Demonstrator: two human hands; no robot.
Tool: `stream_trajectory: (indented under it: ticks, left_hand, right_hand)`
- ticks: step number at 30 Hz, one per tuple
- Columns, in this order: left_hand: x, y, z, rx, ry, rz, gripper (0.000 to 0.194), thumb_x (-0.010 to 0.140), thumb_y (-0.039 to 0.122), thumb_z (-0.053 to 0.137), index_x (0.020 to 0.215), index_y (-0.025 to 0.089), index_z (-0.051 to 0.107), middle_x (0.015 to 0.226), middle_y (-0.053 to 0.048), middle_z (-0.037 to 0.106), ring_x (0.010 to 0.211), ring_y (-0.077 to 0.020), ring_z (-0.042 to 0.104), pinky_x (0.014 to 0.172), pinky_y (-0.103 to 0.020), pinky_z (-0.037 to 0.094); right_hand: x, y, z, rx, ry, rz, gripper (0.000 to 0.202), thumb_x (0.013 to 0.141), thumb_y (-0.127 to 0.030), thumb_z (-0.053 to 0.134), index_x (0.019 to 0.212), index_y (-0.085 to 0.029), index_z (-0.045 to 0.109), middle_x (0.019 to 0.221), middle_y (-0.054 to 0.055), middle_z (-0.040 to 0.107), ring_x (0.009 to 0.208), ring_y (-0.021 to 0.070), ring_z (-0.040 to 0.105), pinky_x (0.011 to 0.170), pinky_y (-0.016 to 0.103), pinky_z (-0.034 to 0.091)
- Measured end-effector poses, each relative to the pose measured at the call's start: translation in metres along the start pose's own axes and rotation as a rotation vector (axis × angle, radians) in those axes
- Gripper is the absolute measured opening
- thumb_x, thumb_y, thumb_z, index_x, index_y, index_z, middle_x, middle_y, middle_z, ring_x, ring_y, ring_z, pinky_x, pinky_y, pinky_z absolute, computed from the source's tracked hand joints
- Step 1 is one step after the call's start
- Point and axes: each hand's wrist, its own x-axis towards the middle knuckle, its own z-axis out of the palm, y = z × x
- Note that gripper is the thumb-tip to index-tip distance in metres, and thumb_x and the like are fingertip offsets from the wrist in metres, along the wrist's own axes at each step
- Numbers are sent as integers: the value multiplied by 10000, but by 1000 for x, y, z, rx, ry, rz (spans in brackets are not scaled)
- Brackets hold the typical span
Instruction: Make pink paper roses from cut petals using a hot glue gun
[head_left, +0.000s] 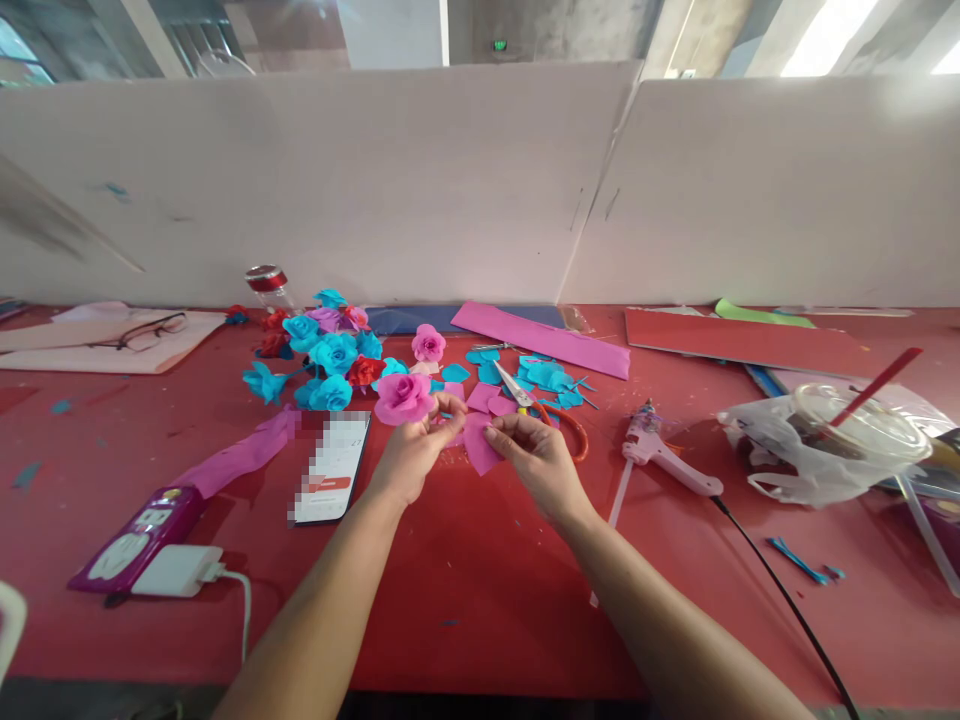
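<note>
My left hand [417, 448] is closed, thumb against fingers, with a pink paper rose [403, 398] at its fingertips. The rose faces up and away; whatever stem it has is hidden by the hand. Between the thumb and fingers of my right hand [538, 456] is a loose pink paper petal [478, 446], held apart from the rose. Just beyond the hands lie more pink petals [484, 397], blue petals [546, 374] and orange-handled scissors [571, 432]. A smaller pink rose [428, 343] stands behind. To the left is a bunch of blue, red and purple paper flowers [332, 354].
A phone [337, 470], white charger [176, 570] and purple packet [142, 535] lie left. Right are a pink glue gun [656, 455] with its cord and a bagged cup [847, 430]. Pink crepe paper [544, 338] and red sheets [742, 340] lie before the white partition [337, 180].
</note>
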Motion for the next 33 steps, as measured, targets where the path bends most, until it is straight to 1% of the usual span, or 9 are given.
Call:
stream_trajectory:
  ticks: [2, 4, 7, 10, 17, 22, 26, 30, 33]
  left_hand:
    - [0, 1, 1, -83, -90, -51, 312, 731, 360, 661, 1007, 213, 670, 918, -30, 657, 651, -106, 528, 581, -242, 379]
    - [0, 0, 1, -114, -135, -114, 329, 707, 386, 693, 982, 205, 698, 919, -41, 677, 672, -118, 542, 597, -249, 387]
    - [0, -1, 2, -86, -95, -139, 309, 671, 437, 723, 851, 185, 728, 775, -36, 684, 656, -132, 545, 609, -266, 398]
    - [0, 2, 1, -82, -101, -184, 316, 690, 464, 697, 840, 189, 735, 623, -17, 639, 572, -130, 525, 566, -277, 394]
    - [1, 0, 0, -51, -123, -157, 238, 663, 343, 734, 849, 194, 741, 880, -53, 716, 842, -189, 613, 785, -317, 458]
    - [4, -9, -2, -26, -99, -111, 179, 682, 352, 727, 748, 186, 719, 789, -20, 691, 779, -150, 589, 790, -290, 439]
    - [8, -10, -6, -63, -54, -154, 198, 654, 350, 746, 740, 175, 714, 724, -8, 662, 684, -123, 551, 715, -273, 431]
    - [9, -9, -10, -55, 0, -175, 247, 619, 370, 765, 762, 174, 722, 720, -8, 657, 647, -113, 528, 646, -254, 412]
    - [10, -9, -11, -47, 14, -174, 271, 614, 388, 766, 781, 177, 729, 747, -15, 671, 650, -116, 532, 623, -247, 402]
  right_hand:
    - [1, 1, 0, -11, -7, -13, 270, 714, -445, 710, 782, -195, 636, 687, 0, 608, 622, 125, 542, 601, 259, 449]
    - [1, 3, 1, -28, -11, -27, 279, 711, -451, 711, 767, -197, 613, 658, -8, 588, 601, 125, 534, 581, 259, 448]
    - [2, 5, 2, -66, -22, -48, 276, 725, -446, 697, 749, -196, 582, 633, -12, 568, 577, 122, 520, 550, 254, 435]
    - [2, 7, 2, -136, -17, -74, 249, 749, -425, 675, 749, -195, 580, 625, -11, 565, 569, 123, 511, 544, 254, 423]
    - [2, 9, 0, -249, -1, -122, 165, 810, -353, 593, 806, -189, 600, 711, 16, 598, 646, 145, 540, 614, 276, 440]
    - [3, 11, 0, -283, -25, -131, 148, 817, -338, 582, 844, -194, 601, 763, 30, 630, 682, 154, 576, 633, 279, 463]
    - [-2, 3, -2, -375, 15, -106, 135, 804, -312, 591, 880, -202, 612, 746, 31, 655, 670, 164, 608, 633, 288, 479]
    - [-16, -21, -25, -605, 100, -153, 139, 810, -310, 573, 874, -214, 651, 755, 29, 696, 669, 174, 634, 626, 282, 467]
    - [-27, -33, -69, -860, 239, -124, 192, 812, -345, 560, 887, -217, 681, 751, 28, 718, 654, 183, 651, 623, 281, 466]
